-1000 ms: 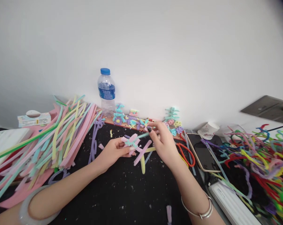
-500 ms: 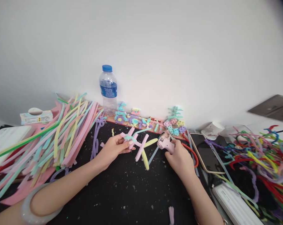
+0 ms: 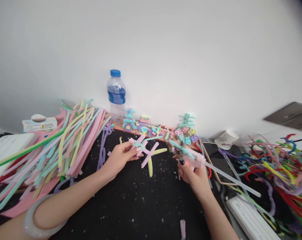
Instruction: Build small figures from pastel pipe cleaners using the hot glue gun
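Pink-and-mint fuzzy-stem piece [image 3: 138, 143]: one, at the tip of the left grip [image 3: 119, 158], which pinches it. Yellow stems [image 3: 150, 167]: just right of that grip, on the black surface [image 3: 135, 206]. Pink glue gun [image 3: 198, 156]: one, clasped within the right grip [image 3: 194, 174].

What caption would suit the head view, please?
Left hand holding a fuzzy craft piece, right hand a glue gun.

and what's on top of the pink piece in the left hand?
A mint strip lies across the pink piece, one end sticking out to the right. The left hand covers part of the piece; what's beneath there can't be seen.
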Tool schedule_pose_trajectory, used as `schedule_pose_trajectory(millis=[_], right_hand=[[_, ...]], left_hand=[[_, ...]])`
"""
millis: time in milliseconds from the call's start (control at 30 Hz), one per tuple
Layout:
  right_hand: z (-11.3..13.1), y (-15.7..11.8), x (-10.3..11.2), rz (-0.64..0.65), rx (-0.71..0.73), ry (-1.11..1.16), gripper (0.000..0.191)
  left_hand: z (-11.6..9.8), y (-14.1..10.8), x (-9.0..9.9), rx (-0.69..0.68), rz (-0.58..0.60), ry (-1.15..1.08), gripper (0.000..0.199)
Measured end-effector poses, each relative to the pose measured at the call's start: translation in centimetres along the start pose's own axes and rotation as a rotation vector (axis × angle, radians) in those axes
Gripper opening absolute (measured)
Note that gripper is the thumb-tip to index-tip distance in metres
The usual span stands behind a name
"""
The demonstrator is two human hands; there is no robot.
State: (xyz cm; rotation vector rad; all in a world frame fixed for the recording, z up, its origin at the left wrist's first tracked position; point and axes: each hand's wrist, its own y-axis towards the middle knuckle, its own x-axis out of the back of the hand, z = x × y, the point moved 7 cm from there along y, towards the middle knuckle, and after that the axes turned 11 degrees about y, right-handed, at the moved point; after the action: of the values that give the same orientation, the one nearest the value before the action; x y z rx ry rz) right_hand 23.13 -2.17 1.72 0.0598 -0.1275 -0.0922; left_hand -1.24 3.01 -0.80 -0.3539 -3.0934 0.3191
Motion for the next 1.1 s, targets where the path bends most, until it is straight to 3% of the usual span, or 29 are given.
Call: schedule_pose_trajectory(millis=[133, 233, 500, 1100], right_hand=[[-0.9, -0.9, -2.8, 0.160, 0.007, 0.027, 0.026], [-0.8, -1.2, -3.8, 0.193, 0.056, -0.032, 0.025], [0.0, -1.9, -4.5, 0.185, 0.175, -0.097, 0.017], [-0.1, -1.7, -4.9, 0.216, 0.175, -0.133, 0.022]], left_hand=[[-0.4, -0.3, -0.1, -0.042, -0.013, 0.048, 0.022], [-0.7, -0.6, -0.4, -0.076, -0.008, 0.063, 0.022], [-1.7, -1.2, -0.7, -0.144, -0.017, 0.099, 0.013], [-1.9, -1.3, -0.6, -0.183, -0.034, 0.113, 0.011]])
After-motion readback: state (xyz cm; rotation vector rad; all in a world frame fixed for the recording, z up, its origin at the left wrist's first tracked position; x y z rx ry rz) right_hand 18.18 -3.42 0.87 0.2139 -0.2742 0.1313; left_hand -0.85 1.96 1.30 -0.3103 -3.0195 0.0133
